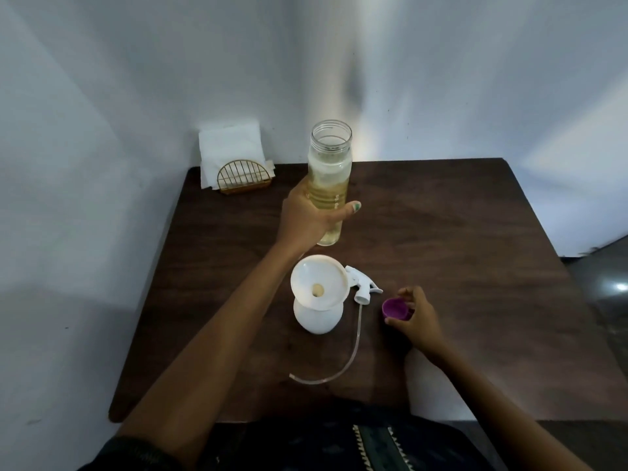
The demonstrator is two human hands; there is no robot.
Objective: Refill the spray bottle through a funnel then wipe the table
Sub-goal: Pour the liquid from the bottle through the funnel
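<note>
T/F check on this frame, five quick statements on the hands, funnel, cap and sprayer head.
1. The left hand grips a clear bottle of yellowish liquid. True.
2. That bottle has its cap on. False: its mouth is open, and the purple cap is at the right hand.
3. The funnel sits in the white spray bottle. True.
4. The sprayer head is screwed onto the spray bottle. False: it lies on the table beside it, tube trailing.
5. The napkin holder stands at the table's near right corner. False: far left corner.
</note>
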